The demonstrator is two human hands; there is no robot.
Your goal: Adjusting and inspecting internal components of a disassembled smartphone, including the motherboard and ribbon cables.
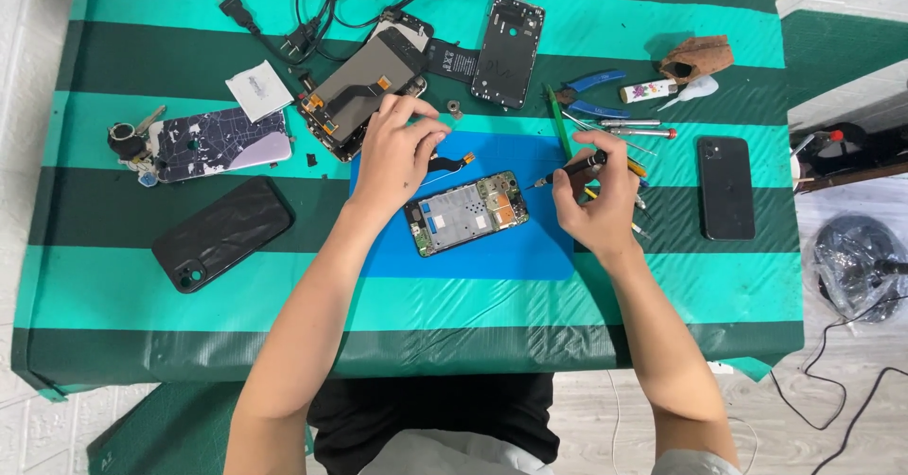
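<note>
Gripping a screwdriver (pixel 570 167) in curled fingers, our right hand (pixel 594 201) angles its tip toward the opened phone (pixel 466 213). Our left hand (pixel 395 153) rests beside it on the blue mat (pixel 473 257), fingers bent, pinching nothing we can see.

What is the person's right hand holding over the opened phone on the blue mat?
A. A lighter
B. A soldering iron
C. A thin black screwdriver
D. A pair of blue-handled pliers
C: the right hand grips a thin black screwdriver with its tip pointing toward the opened phone on the blue mat; the blue-handled pliers lie untouched farther back on the table.
</note>
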